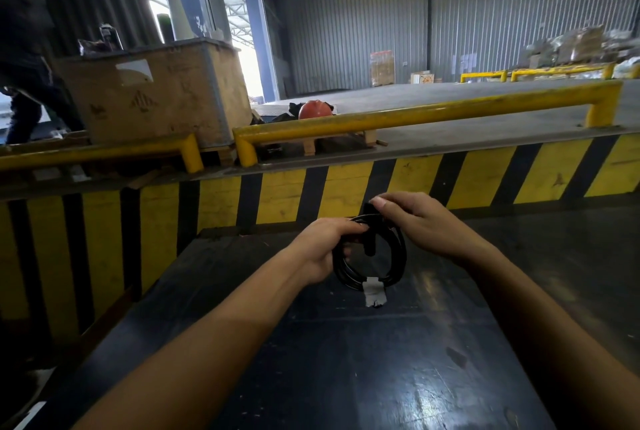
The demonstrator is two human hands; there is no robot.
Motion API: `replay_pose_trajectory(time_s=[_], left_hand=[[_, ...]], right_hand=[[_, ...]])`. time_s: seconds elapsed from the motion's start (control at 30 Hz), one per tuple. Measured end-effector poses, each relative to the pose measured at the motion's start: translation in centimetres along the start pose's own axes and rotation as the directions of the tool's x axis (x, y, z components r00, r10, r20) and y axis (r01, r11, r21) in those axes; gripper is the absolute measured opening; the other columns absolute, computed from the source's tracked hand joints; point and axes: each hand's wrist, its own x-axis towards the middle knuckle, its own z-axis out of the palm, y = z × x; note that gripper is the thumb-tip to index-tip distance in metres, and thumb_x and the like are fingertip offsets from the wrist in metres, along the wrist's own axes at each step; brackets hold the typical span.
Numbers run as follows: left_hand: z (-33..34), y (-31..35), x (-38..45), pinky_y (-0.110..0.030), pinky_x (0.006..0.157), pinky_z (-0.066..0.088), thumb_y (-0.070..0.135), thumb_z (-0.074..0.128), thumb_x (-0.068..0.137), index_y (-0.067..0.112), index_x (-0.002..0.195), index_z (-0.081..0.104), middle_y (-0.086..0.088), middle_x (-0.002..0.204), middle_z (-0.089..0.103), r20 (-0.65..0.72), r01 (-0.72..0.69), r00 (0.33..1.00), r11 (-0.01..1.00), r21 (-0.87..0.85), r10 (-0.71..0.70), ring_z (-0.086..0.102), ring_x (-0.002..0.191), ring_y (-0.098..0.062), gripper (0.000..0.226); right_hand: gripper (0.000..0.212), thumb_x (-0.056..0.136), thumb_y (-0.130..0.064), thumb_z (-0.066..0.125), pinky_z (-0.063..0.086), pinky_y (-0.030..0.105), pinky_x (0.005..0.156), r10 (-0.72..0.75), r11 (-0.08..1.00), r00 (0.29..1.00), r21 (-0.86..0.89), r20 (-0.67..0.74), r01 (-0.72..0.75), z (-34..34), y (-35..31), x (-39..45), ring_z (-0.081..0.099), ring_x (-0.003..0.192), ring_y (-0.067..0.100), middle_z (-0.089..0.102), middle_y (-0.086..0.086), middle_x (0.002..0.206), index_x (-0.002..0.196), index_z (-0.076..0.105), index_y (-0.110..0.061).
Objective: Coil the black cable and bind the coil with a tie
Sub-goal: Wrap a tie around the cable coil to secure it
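Left hand (320, 249) clamps the coil (370, 256) at 9 o'clock, right hand (415, 221) pinches the tie (370, 232) at 12; crate (156, 97) contents unclear.

Left hand (320, 249) covers the coil's (370, 258) left side; right hand (420, 221) hides its top and where the tie (370, 221) ends. Tag (375, 294) print unreadable. Person (24, 48) at left cut by edge. Far pallets (581, 43) blurred.
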Motion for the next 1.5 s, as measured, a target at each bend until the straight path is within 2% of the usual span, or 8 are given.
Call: replay_pose_trajectory(time_s=[0.27,0.37,0.53,0.67,0.87,1.1,1.33,1.5], left_hand=[[-0.1,0.3,0.3,-0.023,0.054,0.042,0.015,0.062,0.084,0.008,0.096,0.065,-0.002,0.072,0.062,-0.085,0.108,0.99,0.991,-0.078,-0.114,0.048,0.057,-0.011,0.015],[-0.2,0.4,0.3,-0.023,0.049,0.046,0.016,0.062,0.084,0.008,0.092,0.065,-0.003,0.068,0.063,-0.07,0.156,0.984,0.982,-0.109,-0.164,0.049,0.055,-0.013,0.011],[-0.4,0.1,0.6,-0.028,0.08,0.043,0.016,0.062,0.084,0.005,0.107,0.063,-0.009,0.089,0.063,-0.056,0.164,0.983,0.977,-0.138,-0.173,0.05,0.08,-0.02,0.026],[-0.3,-0.2,0.5,-0.026,0.071,0.041,0.014,0.057,0.087,0.008,0.092,0.064,-0.002,0.067,0.07,-0.016,0.127,0.991,0.983,-0.136,-0.131,0.05,0.066,-0.014,0.011],[-0.4,-0.5,-0.1,-0.026,0.066,0.036,0.024,0.054,0.09,0.013,0.101,0.065,-0.003,0.082,0.066,0.131,0.002,0.991,0.979,-0.204,0.025,0.057,0.055,-0.008,0.019],[0.4,-1.2,0.0,-0.025,0.054,0.033,0.011,0.052,0.092,0.007,0.118,0.059,-0.006,0.081,0.062,0.001,-0.101,0.995,0.994,-0.038,0.101,0.043,0.055,-0.012,0.027],[0.6,-1.6,0.1,-0.017,0.046,0.037,0.007,0.054,0.09,0.007,0.114,0.062,-0.005,0.086,0.063,-0.012,-0.138,0.99,0.988,0.064,0.14,0.049,0.047,-0.004,0.025],[0.2,-2.8,-0.1,-0.026,0.059,0.044,0.013,0.056,0.091,0.009,0.113,0.061,-0.007,0.091,0.064,0.064,-0.024,0.998,0.999,-0.027,0.025,0.057,0.062,-0.01,0.023]], right_hand=[[0.081,0.074,-0.022,0.077,0.05,0.034,0.093,-0.099,0.935,0.992,-0.334,0.075,0.118,0.8,0.1,-0.5,0.057,0.117,0.021,0.056,0.005,0.133,0.133,0.025,-0.039],[0.076,0.073,-0.02,0.077,0.052,0.035,0.091,-0.131,0.901,0.982,-0.396,0.137,0.176,0.8,0.4,-0.6,0.054,0.115,0.02,0.052,0.002,0.135,0.128,0.029,-0.041],[0.028,0.084,-0.027,0.065,0.054,0.032,0.078,-0.309,0.826,0.951,-0.497,-0.006,0.265,1.8,1.2,-0.6,0.061,0.099,0.019,0.061,0.001,0.121,0.11,0.054,-0.03],[0.016,0.089,-0.029,0.057,0.052,0.027,0.067,-0.337,0.875,0.932,-0.409,-0.131,0.259,2.3,1.3,-0.6,0.063,0.082,0.014,0.068,0.0,0.096,0.1,0.064,-0.019],[0.008,0.088,-0.02,0.062,0.046,0.009,0.061,-0.156,0.988,0.931,-0.067,-0.33,0.142,2.8,1.6,-1.2,0.06,0.072,-0.002,0.065,-0.009,0.075,0.09,0.068,-0.015],[0.012,0.087,-0.024,0.064,0.056,0.026,0.067,0.0,0.985,0.961,0.164,-0.277,0.047,3.0,2.1,-1.3,0.068,0.077,0.009,0.071,0.0,0.082,0.089,0.07,-0.014],[0.01,0.082,-0.018,0.07,0.059,0.038,0.069,0.043,0.966,0.921,0.25,-0.387,0.06,4.2,3.1,-1.6,0.069,0.078,0.022,0.071,0.009,0.082,0.091,0.068,-0.014],[0.033,0.083,-0.012,0.069,0.051,0.011,0.065,-0.047,0.989,0.885,0.102,-0.464,0.106,5.6,3.5,-2.2,0.065,0.075,0.003,0.067,-0.001,0.079,0.115,0.062,-0.013]])
